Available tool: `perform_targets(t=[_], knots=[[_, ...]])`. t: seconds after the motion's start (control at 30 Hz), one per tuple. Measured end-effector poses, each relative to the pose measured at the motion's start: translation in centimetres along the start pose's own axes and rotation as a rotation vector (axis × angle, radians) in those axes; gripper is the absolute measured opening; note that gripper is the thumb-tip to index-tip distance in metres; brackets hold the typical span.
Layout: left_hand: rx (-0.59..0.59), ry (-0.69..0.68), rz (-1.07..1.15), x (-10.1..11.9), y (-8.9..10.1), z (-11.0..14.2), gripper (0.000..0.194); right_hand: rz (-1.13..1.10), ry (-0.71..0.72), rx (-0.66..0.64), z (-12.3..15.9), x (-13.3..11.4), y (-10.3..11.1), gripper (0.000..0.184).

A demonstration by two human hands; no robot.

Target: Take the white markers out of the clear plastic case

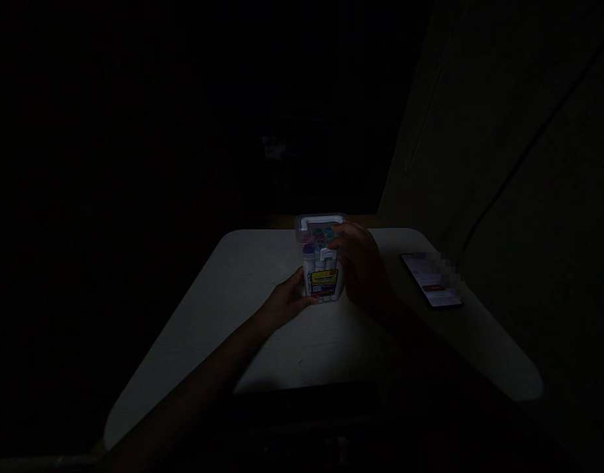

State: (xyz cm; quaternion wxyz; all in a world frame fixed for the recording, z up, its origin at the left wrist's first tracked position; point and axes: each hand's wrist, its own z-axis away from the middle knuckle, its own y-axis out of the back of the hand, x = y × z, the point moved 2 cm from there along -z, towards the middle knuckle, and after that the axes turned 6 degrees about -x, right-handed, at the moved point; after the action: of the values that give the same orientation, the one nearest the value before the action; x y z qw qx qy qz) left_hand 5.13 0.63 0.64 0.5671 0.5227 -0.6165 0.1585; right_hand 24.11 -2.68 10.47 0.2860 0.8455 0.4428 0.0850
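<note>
Two hands meet around one clear plastic container (321,263) that stands upright near the middle of the white table (242,309), in a very dark room. The left hand (286,303) is curled around the lower left side of the container, with the fingers closed against its wall. The right hand (358,266) covers the right side and reaches up to the lid (317,220), its fingers bent over the white latch area; how firmly it presses I cannot tell. The container has a boxy shape with rounded corners, a white-framed lid and a yellow label (324,281) on the front, and small colourful pieces show through the top. It looks to me light and stiff, with smooth walls that may slip a little, so a hold on both sides, low on the body, seems the safest place; the lid could open if it is pulled alone. The table surface is matte and slightly grainy. To the right, well apart from the hands, a phone (432,279) lies flat with its screen lit.
</note>
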Motion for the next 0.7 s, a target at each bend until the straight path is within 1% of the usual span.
perform_targets(t=[0.1,0.23,0.4,0.5,0.6,0.7], knots=[[-0.011,-0.004,-0.011,0.24,0.0,-0.05,0.066,-0.014,-0.004,-0.013,-0.01,0.09,-0.02,0.024],[-0.012,-0.011,-0.008,0.24,-0.09,-0.02,0.064,-0.035,0.013,0.016,-0.05,0.14,0.05,0.024],[-0.01,-0.04,0.005,0.13,-0.25,0.09,0.063,0.015,-0.03,-0.022,-0.21,0.1,0.08,0.021],[-0.017,-0.05,-0.013,0.18,-0.31,0.15,0.063,0.026,0.004,0.03,-0.23,0.0,0.05,0.022],[-0.015,-0.031,-0.009,0.08,-0.3,0.19,0.063,0.018,0.023,0.087,-0.17,-0.07,-0.1,0.022],[-0.019,-0.02,-0.011,-0.05,-0.25,0.19,0.064,0.02,-0.013,0.078,-0.15,-0.1,-0.27,0.023]])
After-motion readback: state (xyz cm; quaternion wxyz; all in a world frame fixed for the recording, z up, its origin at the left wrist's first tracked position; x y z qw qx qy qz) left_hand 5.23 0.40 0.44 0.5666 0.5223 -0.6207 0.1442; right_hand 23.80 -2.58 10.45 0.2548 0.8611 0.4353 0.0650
